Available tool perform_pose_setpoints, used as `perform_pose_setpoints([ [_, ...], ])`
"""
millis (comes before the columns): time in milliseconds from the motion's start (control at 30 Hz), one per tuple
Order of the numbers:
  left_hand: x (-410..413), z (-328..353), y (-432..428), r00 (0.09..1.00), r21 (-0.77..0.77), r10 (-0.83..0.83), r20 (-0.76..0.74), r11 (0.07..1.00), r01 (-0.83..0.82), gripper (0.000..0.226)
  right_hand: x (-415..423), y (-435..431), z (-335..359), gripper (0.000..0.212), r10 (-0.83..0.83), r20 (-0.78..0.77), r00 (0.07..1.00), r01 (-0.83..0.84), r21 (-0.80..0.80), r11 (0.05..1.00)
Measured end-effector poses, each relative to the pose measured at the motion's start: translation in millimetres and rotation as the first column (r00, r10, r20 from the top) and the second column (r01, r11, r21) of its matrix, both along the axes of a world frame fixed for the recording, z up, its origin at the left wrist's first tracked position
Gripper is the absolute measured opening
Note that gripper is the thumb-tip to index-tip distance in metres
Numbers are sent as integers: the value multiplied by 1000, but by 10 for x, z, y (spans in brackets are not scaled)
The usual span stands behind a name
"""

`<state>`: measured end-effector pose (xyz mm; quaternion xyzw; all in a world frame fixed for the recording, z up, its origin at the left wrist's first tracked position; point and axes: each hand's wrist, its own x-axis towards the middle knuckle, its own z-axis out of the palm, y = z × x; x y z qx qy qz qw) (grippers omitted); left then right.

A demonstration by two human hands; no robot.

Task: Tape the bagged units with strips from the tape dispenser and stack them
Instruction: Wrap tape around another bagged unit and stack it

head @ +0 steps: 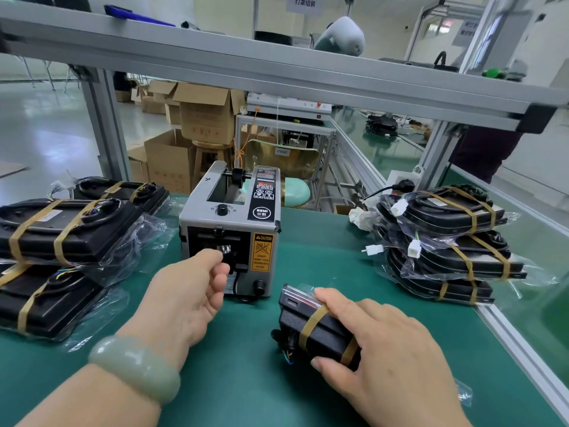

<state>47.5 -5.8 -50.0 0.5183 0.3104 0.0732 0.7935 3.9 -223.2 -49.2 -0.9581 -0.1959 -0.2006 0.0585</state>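
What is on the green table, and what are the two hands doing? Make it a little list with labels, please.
table: green mat
middle: grey tape dispenser, outlet facing the person
left hand: fingers curled at the dispenser's outlet; no strip clearly visible
right hand: grips a bagged unit with tan tape bands across it
left side: left pile of taped units
right side: right stack of taped units
left wrist: pale green bangle
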Motion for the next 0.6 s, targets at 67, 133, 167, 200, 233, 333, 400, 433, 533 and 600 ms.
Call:
perform_pose_setpoints([
  [67,-219,-4,-63,992,4,-119,51,993,119,16,-13,15,-4,75,-3,-8,1000,3,-4,1000],
  [133,-411,-51,-130,978,70,-181,105,982,174,15,-31,37,-18,80,-5,-19,1000,5,-5,1000],
  [167,-486,-85,-166,972,117,-194,131,977,179,18,-43,49,-26,82,-9,-22,1000,9,-4,1000],
  [200,-546,-111,-206,968,166,-200,151,971,175,20,-55,64,-34,84,-12,-24,1000,12,-4,1000],
  [233,-581,-140,-250,965,209,-202,167,964,166,19,-67,76,-40,84,-15,-25,1000,15,-5,1000],
  [333,-646,-174,-387,961,261,-198,193,954,144,18,-102,115,-56,86,-24,-28,999,24,-9,1000],
  [400,-658,-180,-464,956,289,-214,202,945,151,10,-124,130,-60,87,-30,-32,999,30,-10,1000],
  [433,-662,-176,-491,954,300,-220,204,941,153,9,-131,134,-61,87,-31,-33,999,31,-7,1000],
  [533,-669,-183,-533,956,323,-198,215,938,122,12,-139,141,-61,87,-31,-35,999,30,-3,1000],
  [600,-679,-174,-544,959,356,-197,206,927,114,13,-137,144,-61,87,-29,-36,999,29,-2,1000],
])
